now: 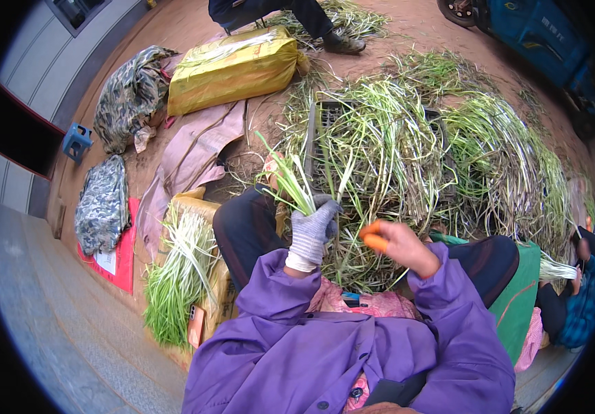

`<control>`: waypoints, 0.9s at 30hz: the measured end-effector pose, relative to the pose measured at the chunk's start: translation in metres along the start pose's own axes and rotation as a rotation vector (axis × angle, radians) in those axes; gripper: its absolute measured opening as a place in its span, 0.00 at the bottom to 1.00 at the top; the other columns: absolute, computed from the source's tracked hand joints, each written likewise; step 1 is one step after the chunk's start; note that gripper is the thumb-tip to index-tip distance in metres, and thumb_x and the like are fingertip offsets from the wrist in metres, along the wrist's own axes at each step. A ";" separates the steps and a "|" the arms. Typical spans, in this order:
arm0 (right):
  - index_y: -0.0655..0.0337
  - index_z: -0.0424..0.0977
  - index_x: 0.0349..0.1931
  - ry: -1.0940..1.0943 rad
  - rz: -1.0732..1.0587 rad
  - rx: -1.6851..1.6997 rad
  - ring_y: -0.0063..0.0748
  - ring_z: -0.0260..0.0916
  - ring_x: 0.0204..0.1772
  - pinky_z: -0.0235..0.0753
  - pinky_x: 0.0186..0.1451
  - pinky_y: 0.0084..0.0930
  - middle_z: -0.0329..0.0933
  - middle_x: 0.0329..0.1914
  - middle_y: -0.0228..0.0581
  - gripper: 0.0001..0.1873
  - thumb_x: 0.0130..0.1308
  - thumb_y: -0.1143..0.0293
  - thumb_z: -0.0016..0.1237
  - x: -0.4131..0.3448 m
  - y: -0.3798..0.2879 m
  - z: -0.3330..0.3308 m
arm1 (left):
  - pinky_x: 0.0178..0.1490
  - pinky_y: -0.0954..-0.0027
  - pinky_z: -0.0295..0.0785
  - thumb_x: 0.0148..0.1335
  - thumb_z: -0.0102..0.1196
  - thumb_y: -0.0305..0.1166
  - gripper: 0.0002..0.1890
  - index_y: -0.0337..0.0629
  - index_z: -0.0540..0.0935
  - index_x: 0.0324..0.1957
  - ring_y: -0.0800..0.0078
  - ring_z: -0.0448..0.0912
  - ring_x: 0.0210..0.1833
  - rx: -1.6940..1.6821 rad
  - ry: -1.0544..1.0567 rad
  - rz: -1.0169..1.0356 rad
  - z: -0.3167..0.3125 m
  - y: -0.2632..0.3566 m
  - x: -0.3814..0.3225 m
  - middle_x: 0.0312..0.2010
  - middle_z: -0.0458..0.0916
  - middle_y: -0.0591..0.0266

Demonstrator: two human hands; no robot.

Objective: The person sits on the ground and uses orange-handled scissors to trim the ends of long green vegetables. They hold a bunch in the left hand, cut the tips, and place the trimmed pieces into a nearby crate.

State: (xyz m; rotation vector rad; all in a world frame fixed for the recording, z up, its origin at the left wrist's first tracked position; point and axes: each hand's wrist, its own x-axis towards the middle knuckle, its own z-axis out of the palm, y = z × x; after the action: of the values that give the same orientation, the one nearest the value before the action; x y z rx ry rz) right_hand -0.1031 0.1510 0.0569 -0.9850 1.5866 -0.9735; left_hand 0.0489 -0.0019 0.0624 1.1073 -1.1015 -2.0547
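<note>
My left hand [314,226], in a grey knitted glove, is closed around a small bunch of green-leaved stalks [297,183]. Orange finger covers are on the thumb and a finger of my right hand [398,243], which is bent just to the right of the glove; whether it pinches anything I cannot tell. Long green and white stalks with dry brown leaves [401,150] lie heaped over a black plastic crate [310,139] in front of me. A sorted pile of stalks with white ends [186,269] rests on a yellow wrapped bundle at my left.
A phone [196,326] lies beside the sorted pile. Beyond stand a yellow wrapped package [235,70], camouflage cloth bundles [129,98] and a blue stool [76,141]. More stalks [504,155] are heaped at right, near a green box [517,300] and a seated co-worker [582,305]. Another person sits at the top.
</note>
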 end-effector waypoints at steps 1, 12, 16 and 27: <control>0.65 0.75 0.52 0.083 -0.026 0.208 0.17 0.73 0.38 0.72 0.40 0.17 0.78 0.39 0.29 0.15 0.70 0.66 0.50 0.009 -0.008 0.001 | 0.17 0.82 0.61 0.61 0.61 0.30 0.09 0.38 0.81 0.41 0.84 0.71 0.16 0.018 -0.038 -0.009 0.004 -0.004 -0.002 0.21 0.76 0.70; 0.58 0.73 0.46 0.387 -0.143 0.904 0.30 0.79 0.42 0.79 0.48 0.30 0.80 0.40 0.36 0.08 0.70 0.68 0.50 0.031 -0.001 0.012 | 0.14 0.78 0.64 0.63 0.58 0.30 0.07 0.38 0.80 0.41 0.79 0.73 0.12 -0.173 -0.022 -0.101 0.001 -0.029 0.002 0.24 0.82 0.63; 0.60 0.73 0.46 0.499 -0.173 1.082 0.32 0.80 0.39 0.84 0.44 0.31 0.80 0.38 0.39 0.09 0.67 0.71 0.53 0.015 0.016 -0.013 | 0.11 0.78 0.57 0.65 0.56 0.31 0.06 0.39 0.78 0.39 0.81 0.67 0.10 -0.269 -0.009 -0.135 -0.008 -0.027 0.005 0.22 0.80 0.63; 0.64 0.74 0.53 0.709 -0.394 1.112 0.34 0.80 0.47 0.82 0.54 0.37 0.80 0.46 0.41 0.14 0.69 0.69 0.51 -0.038 0.067 -0.121 | 0.10 0.78 0.53 0.67 0.54 0.34 0.07 0.42 0.77 0.41 0.82 0.59 0.08 -0.300 -0.103 -0.248 -0.046 -0.022 -0.014 0.21 0.74 0.68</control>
State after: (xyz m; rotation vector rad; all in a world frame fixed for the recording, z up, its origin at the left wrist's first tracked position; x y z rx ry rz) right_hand -0.2230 0.2243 0.0295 -0.1256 1.0266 -2.3029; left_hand 0.0936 0.0019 0.0347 1.0367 -0.6957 -2.3979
